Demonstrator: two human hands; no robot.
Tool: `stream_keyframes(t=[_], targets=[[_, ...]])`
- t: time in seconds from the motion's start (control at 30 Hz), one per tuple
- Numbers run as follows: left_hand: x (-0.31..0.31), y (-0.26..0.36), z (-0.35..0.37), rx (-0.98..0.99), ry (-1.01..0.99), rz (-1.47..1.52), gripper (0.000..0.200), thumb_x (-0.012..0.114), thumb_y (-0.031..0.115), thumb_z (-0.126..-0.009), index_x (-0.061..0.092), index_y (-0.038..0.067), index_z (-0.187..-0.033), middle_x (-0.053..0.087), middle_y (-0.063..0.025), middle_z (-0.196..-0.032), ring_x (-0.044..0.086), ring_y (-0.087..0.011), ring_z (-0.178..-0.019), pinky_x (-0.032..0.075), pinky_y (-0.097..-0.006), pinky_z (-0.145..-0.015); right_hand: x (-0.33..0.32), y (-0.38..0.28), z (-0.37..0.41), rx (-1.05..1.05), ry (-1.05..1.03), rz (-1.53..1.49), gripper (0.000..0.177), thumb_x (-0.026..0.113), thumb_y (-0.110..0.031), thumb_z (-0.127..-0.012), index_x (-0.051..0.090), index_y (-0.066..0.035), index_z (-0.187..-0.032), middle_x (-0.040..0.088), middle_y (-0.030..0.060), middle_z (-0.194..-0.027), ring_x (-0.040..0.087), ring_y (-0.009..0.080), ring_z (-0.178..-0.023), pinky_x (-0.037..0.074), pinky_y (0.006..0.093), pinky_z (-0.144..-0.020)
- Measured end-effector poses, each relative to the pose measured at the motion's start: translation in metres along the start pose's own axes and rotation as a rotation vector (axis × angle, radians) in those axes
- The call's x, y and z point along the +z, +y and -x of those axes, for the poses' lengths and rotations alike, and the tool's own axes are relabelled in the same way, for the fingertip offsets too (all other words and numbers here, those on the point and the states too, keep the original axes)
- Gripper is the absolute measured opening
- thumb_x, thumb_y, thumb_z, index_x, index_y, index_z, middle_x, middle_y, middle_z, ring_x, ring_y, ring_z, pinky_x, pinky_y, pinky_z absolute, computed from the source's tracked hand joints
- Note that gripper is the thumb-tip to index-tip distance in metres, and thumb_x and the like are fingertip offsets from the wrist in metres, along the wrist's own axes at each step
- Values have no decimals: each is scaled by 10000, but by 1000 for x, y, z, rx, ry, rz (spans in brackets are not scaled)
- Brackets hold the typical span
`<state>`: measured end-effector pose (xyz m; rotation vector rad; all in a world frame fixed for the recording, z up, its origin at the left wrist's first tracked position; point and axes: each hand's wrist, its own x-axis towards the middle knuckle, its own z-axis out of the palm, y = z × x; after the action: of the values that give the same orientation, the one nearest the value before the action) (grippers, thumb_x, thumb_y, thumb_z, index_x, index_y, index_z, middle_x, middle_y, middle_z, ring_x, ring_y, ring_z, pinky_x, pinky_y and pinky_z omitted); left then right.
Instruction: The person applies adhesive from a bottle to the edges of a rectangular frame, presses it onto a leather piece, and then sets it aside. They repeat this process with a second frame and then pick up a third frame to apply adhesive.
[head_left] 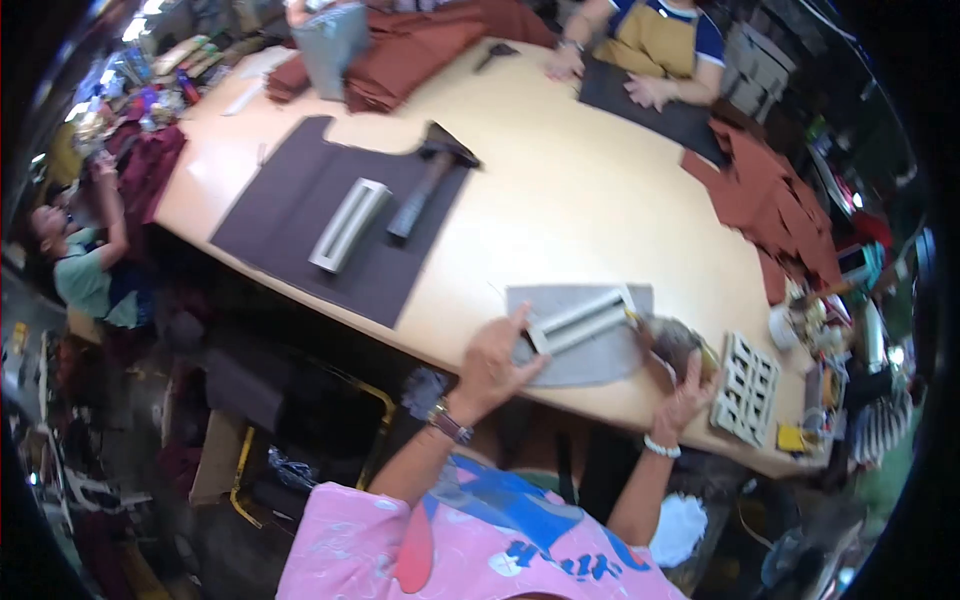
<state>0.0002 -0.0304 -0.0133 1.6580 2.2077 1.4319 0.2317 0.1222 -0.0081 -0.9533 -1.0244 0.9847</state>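
A pale slotted rectangular frame (590, 316) lies at a slant on a grey fabric piece (580, 370) near the table's front edge. My left hand (492, 368) grips the frame's left end between thumb and fingers. On the right, my right hand (687, 397) is curled at a rounded grey-brown object (676, 343), whose kind is too blurred to make out. That object is beside the frame's right end. Farther left, a second pale slotted frame (350, 226) and a dark-handled hammer (425, 190) rest on a dark fabric piece (285, 215).
A pale slotted tray (745, 388) sits at the table's right edge, near a yellow block (790, 438). Rust-coloured fabric piles (415, 62) lie at the back and more rust-coloured pieces (775, 205) at right. Across the table, a person's hands (650, 92) touch dark fabric; another person is at left.
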Motion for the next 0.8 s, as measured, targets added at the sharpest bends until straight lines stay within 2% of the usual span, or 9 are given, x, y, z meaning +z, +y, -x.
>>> stream_keyframes(t=[0.1, 0.23, 0.3, 0.43, 0.53, 0.57, 0.6, 0.67, 0.8], targets=[[0, 0, -1, 27, 15, -3, 745, 803, 212, -670, 467, 25, -1308, 643, -115, -975, 624, -284, -892, 497, -369, -826, -5, 11, 4, 10, -46, -2, 230, 628, -129, -895, 553, 2, -1068, 580, 73, -981, 551, 164, -876, 466, 296, -813], [0, 0, -2, 56, 35, 26, 736, 807, 203, -676, 469, 14, -1302, 641, -119, -967, 624, -281, -878, 495, -370, -804, -3, 6, 20, 50, -127, -37, 209, 639, -105, -887, 549, -19, -1054, 560, 34, -965, 535, 119, -858, 455, 257, -795], [-1, 2, -3, 66, 43, 18, 708, 779, 216, -705, 462, 11, -1303, 630, -121, -946, 611, -280, -876, 485, -377, -801, 4, -1, 30, 37, -164, -29, 228, 661, -84, -870, 544, -24, -1055, 547, 13, -973, 521, 89, -853, 446, 233, -781], [0, 2, -1, 37, 60, 73, 614, 712, 207, -783, 458, 5, -1303, 632, -139, -941, 605, -288, -891, 477, -382, -811, 10, -3, 51, 28, -205, -7, 270, 671, -57, -854, 531, -24, -1083, 532, 8, -964, 510, 96, -877, 432, 231, -800], [-3, 1, -2, -18, 16, 134, 510, 632, 162, -845, 471, -5, -1298, 637, -156, -989, 616, -304, -927, 471, -381, -862, 19, -12, 67, 2, -207, -1, 205, 641, -57, -876, 540, -28, -1052, 562, 18, -956, 527, 95, -860, 444, 238, -793], [-6, 4, -2, -48, -5, 142, 449, 559, 153, -886, 476, -8, -1297, 638, -164, -990, 613, -310, -939, 462, -382, -878, 20, -13, 71, 9, -219, -8, 209, 642, -44, -871, 538, -27, -1052, 559, 17, -962, 524, 93, -870, 437, 231, -803], [-5, 2, -1, -49, -2, 151, 450, 556, 170, -890, 474, -3, -1297, 637, -168, -989, 607, -318, -938, 459, -391, -869, 18, -14, 74, 53, -237, -32, 291, 685, -36, -835, 532, -24, -1083, 549, 13, -966, 518, 97, -880, 431, 229, -803], [-2, -2, -1, -37, 11, 171, 455, 549, 205, -896, 470, 7, -1298, 635, -177, -988, 596, -333, -937, 454, -408, -851, 25, -20, 83, 54, -239, -32, 302, 695, -32, -828, 534, -25, -1084, 564, 11, -952, 531, 93, -859, 441, 220, -783], [3, -4, 0, -77, 40, 243, 386, 519, 173, -921, 507, -1, -1266, 641, -173, -954, 608, -317, -901, 468, -384, -816, 28, -24, 93, 104, -269, -86, 301, 697, -18, -819, 537, -27, -1073, 578, 14, -951, 542, 87, -851, 454, 218, -765]])
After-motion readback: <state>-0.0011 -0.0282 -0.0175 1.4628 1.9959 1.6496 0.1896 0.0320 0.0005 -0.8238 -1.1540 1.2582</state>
